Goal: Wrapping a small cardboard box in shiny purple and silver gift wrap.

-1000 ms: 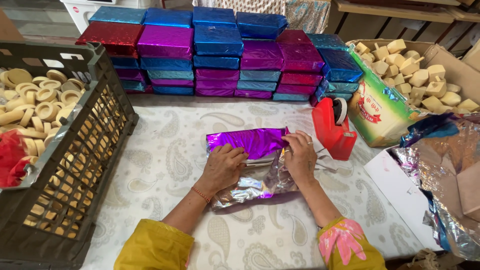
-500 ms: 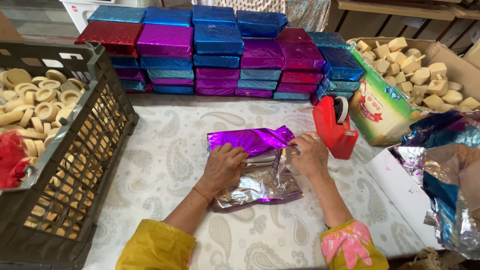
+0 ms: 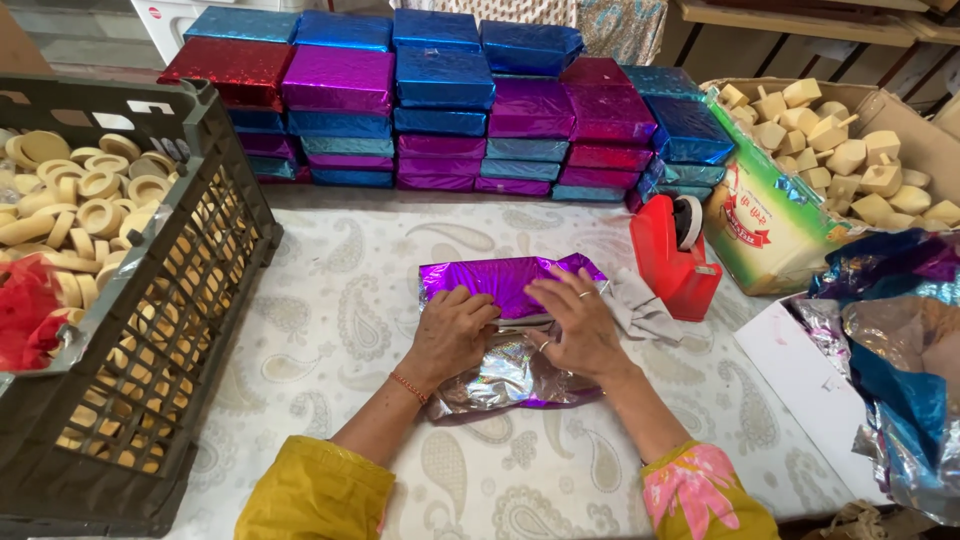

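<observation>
From my head camera, I look down on a purple foil-wrapped packet (image 3: 508, 282), a flat rectangular block in crinkly metallic film, lying near the middle of the table (image 3: 330, 330) on its pale paisley cloth. Its long axis runs left to right, parallel to the table's near edge. A loose flap of silvery holographic foil (image 3: 505, 378) spreads from the packet toward me, wrinkled and shiny.

My left hand (image 3: 452, 335) lies palm down on the packet's near left part, fingers curled over the foil edge and pressing it flat, not closed around anything. My right hand (image 3: 578, 322) lies spread and flat across the near right part, fingers extended, also pressing, a ring showing on one finger.

Just beside the packet's right end stands a red tape dispenser (image 3: 672, 258). Along the table's far edge are stacks of wrapped foil boxes (image 3: 440, 95) in blue, purple and red. On the left edge sits a dark plastic crate (image 3: 150, 330) of pale round cakes; at the far right corner, a cardboard box (image 3: 770, 225) of cream-coloured blocks, and crumpled foil sheets (image 3: 900, 340) on the right.
</observation>
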